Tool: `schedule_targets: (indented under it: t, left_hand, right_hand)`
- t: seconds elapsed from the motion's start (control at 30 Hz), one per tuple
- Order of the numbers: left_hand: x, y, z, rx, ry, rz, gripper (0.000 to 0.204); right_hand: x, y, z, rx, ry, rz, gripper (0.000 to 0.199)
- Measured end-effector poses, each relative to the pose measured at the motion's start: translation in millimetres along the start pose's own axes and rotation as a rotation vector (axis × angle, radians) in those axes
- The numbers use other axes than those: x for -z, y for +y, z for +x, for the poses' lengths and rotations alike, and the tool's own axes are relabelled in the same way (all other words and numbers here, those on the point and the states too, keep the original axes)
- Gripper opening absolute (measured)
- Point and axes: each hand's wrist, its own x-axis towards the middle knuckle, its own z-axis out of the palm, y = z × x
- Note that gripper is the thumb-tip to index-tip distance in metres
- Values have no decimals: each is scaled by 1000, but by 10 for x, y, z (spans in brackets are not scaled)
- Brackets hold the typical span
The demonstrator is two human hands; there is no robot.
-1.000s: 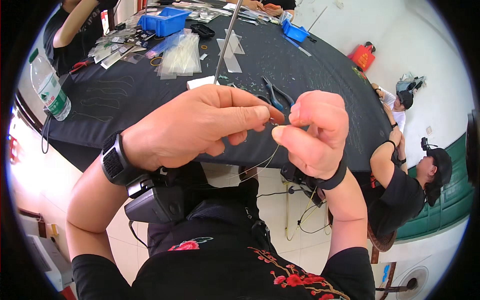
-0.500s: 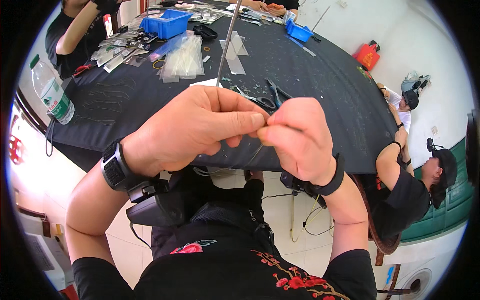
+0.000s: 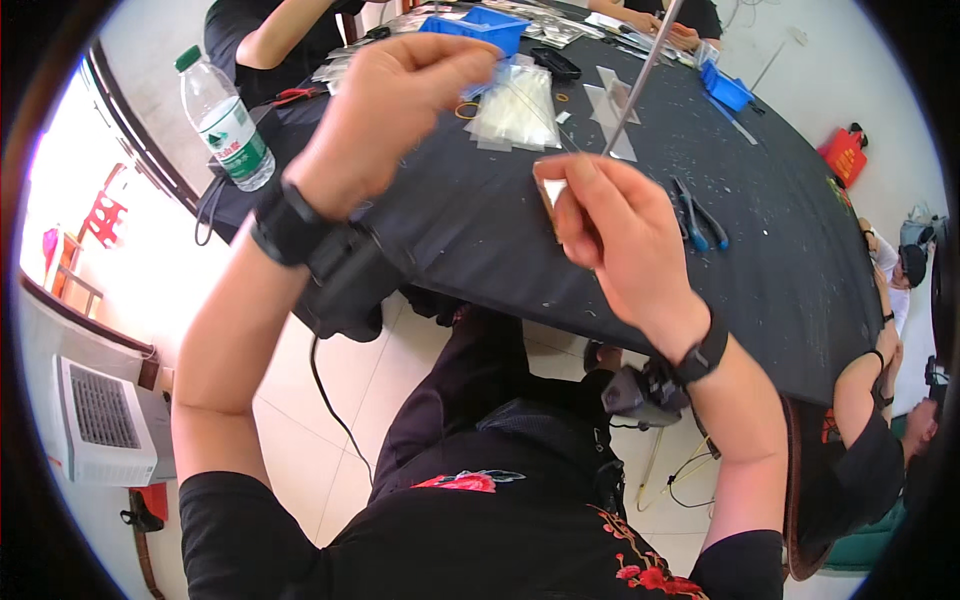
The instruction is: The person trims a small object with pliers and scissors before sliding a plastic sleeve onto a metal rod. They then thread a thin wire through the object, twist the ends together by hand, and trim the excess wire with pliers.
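My left hand is raised over the table, thumb and fingers pinched on a thin thread. This strand runs slantwise down toward my right hand, which is lower and nearer the table's front edge. Between the right thumb and curled fingers sits a small flat piece with a white face and a brownish edge. The fingers cover part of it. Just right of my right hand, blue-handled pliers lie on the black table.
A thin metal rod slants up behind my right hand. Clear plastic bags, a blue bin and a black tray lie beyond. A water bottle stands at the left edge. Other people sit around the table.
My hands were together and have parted: the left moved up, the right slightly right and down. The thread now stretches between them, and the flat piece shows. The view has shifted left.
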Motion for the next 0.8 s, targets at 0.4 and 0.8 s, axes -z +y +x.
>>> schedule_targets:
  t: [0.4, 0.8]
  left_hand:
    - [1285, -1163, 785, 427, 105, 319, 25]
    - [1598, -2136, 1027, 362, 23, 637, 20]
  right_hand:
    - [-232, 718, 1597, -171, 120, -258, 25]
    - [-212, 1302, 2103, -161, 100, -804, 24]
